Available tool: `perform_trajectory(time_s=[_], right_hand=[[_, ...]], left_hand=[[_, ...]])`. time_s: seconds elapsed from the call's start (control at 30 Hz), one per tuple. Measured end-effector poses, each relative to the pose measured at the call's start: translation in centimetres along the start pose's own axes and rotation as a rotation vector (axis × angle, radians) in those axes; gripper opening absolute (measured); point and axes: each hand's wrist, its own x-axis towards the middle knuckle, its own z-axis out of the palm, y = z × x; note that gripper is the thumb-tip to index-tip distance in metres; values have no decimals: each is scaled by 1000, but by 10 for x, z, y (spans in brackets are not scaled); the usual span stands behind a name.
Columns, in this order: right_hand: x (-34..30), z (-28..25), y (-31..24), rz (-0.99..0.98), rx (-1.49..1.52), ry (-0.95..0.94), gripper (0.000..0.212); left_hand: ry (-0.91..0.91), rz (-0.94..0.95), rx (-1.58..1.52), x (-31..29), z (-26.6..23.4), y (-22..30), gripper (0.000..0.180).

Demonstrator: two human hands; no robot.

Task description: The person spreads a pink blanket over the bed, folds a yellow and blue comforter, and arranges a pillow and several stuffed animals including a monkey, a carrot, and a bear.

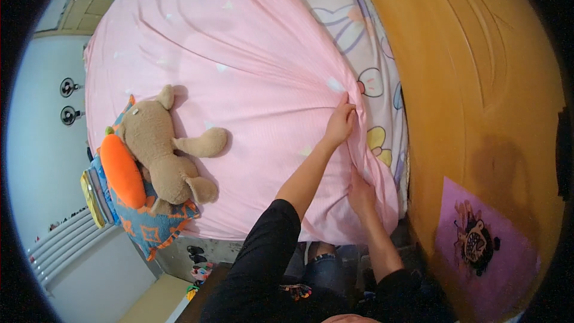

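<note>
Short black sleeves [263,245] and bare forearms [308,173] reach over a pink bedsheet [251,96]

The arms come in from the lower edge and extend to the sheet's right-hand border. The left hand [342,124] is closed, thumb and fingers pinching a little fabric near that border. Creases fan out from the pinch toward the upper left, which suggests the cloth is under pull there. The right hand [362,196] is lower, nearer the body, its fingers partly hidden by the bunched edge; whether they grip cannot be told, though their place suggests they help control the same border.

The sheet fills most of the view. Beyond its gathered edge shows a pale bedcover [387,98] printed with yellow bows, lying between the sheet and a carved wooden panel [445,101], probably a headboard. A purple picture [478,245] is on the panel.

At left, well apart from both hands and perhaps set there out of their way, a tan plush animal [149,137] leans on a blue-and-orange cushion [149,224], beside an orange plush carrot [122,170].
</note>
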Motion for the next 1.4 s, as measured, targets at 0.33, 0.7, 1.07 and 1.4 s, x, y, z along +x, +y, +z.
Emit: perform_trajectory(time_s=[0.33,0.7,1.07,1.4], right_hand=[[-4,-7,7,33,196,169,46],[-13,-16,11,246,-8,590,21],[-85,84,-55,-156,-5,484,12],[-90,106,-66,-86,-39,242,37]], left_hand=[[-81,211,271,-39,-10,29,55],[-191,293,623,-76,-36,14,25],[-124,404,1074,-113,-64,18,46],[119,124,785,-148,-131,-12,43]])
